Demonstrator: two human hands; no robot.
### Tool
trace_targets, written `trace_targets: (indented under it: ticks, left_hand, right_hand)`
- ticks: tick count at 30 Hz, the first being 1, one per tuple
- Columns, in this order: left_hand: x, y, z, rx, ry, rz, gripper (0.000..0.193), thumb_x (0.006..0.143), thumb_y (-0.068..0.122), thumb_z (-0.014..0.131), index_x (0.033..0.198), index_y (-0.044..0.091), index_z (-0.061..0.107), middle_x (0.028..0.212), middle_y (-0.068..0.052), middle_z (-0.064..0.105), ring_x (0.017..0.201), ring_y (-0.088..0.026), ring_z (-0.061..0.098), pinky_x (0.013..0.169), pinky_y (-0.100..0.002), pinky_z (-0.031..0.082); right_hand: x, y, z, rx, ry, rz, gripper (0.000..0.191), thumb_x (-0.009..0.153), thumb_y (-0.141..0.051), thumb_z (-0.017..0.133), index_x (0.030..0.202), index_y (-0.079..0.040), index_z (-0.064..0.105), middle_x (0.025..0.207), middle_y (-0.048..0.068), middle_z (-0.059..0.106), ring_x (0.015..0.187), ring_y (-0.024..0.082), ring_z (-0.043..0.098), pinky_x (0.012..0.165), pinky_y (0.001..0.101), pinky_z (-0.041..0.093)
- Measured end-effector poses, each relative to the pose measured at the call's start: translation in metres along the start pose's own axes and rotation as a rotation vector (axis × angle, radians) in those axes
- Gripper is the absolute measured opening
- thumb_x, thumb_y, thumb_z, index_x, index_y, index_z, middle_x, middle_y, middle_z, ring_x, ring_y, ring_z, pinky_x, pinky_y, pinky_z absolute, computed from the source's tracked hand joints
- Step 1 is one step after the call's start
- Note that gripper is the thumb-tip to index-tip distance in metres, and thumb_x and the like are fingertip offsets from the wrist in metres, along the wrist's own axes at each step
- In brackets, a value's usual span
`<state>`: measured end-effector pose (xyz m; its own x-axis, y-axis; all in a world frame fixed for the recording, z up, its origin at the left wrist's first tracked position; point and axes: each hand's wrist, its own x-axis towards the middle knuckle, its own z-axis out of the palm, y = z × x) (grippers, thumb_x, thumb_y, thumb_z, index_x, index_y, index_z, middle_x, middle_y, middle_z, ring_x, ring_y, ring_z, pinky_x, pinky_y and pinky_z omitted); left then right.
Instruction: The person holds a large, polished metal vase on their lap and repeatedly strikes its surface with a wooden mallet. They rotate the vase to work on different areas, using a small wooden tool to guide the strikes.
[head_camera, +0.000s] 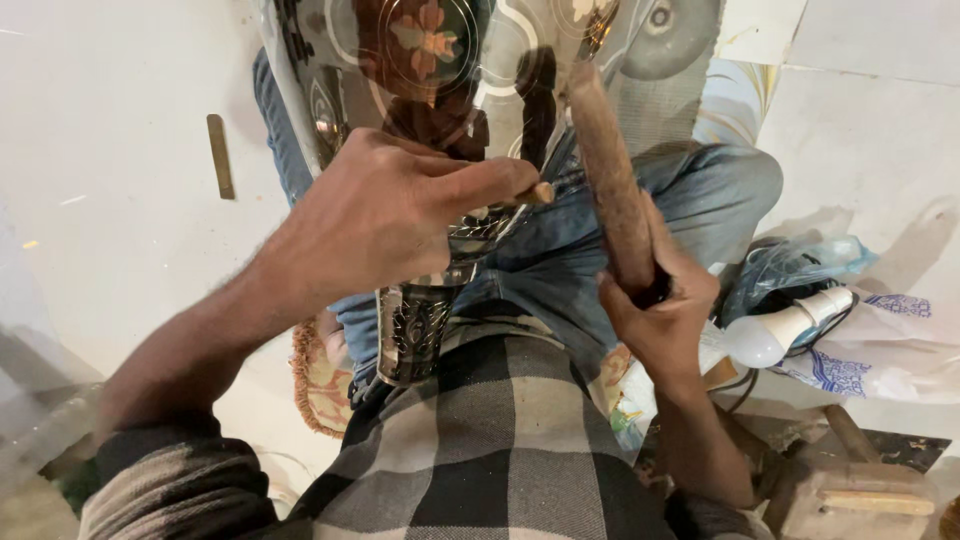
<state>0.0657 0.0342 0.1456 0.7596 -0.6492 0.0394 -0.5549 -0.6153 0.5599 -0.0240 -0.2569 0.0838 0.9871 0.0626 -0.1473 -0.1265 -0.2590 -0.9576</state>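
Note:
My left hand (385, 215) is closed around a thin tool whose small brown end (541, 192) sticks out past my fingers. It rests on an engraved shiny metal piece (415, 325) that lies across my lap. The piece widens into a large polished surface (440, 50) with floral engraving at the top. My right hand (660, 305) grips a thick brown wooden stick (610, 170) by its lower end, and the stick points up and away from me. I sit on the floor in jeans (690, 190) and a checked shirt.
A white light bulb (765, 340) with its cord lies to the right beside blue plastic bags (800, 265) and patterned wrapping (880, 345). A wooden block (860, 495) sits at lower right. A flat metal strip (220, 155) lies on the white floor to the left.

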Motion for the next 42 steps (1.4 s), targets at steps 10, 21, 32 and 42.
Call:
trace_targets:
  ticks: [10,21,32,42]
  left_hand:
    - [0.012,-0.001,-0.007,0.025,-0.153,0.095,0.047,0.096,-0.004,0.057,0.133,0.022,0.068,0.075,-0.007,0.074,0.041,-0.009,0.051,0.036,-0.026,0.044]
    - [-0.032,0.021,0.032,-0.062,0.448,-0.152,0.049,0.075,0.001,0.064,0.124,0.001,0.067,0.105,-0.013,0.077,0.069,-0.017,0.071,0.058,-0.031,0.058]
    - [-0.041,0.043,0.088,0.023,0.904,-0.425,0.017,0.072,0.003,0.064,0.089,0.000,0.066,0.065,-0.009,0.056,0.053,-0.023,0.051,0.053,-0.039,0.043]
    - [-0.044,0.051,0.094,-0.024,0.943,-0.443,0.009,0.088,0.006,0.065,0.097,0.003,0.067,0.076,-0.008,0.067,0.065,-0.020,0.067,0.059,-0.035,0.054]
  right_hand:
    - [-0.025,0.001,0.002,-0.179,0.253,-0.307,0.021,0.088,0.008,0.077,0.105,0.002,0.065,0.097,0.011,0.069,0.080,0.014,0.067,0.075,0.0246,0.055]
    - [0.059,-0.087,-0.055,-0.361,-0.186,-0.440,0.062,0.074,0.002,0.070,0.136,0.000,0.061,0.115,0.022,0.068,0.096,0.024,0.069,0.075,0.0307,0.057]
    - [0.106,-0.171,-0.033,-0.861,-0.532,-0.745,0.066,0.075,0.002,0.078,0.138,-0.014,0.065,0.098,0.011,0.075,0.061,0.016,0.062,0.052,0.0313,0.051]
    - [0.105,-0.192,-0.015,-0.759,-0.623,-0.675,0.069,0.077,0.004,0.072,0.142,-0.015,0.059,0.108,0.011,0.071,0.078,0.017,0.065,0.063,0.0263,0.054]
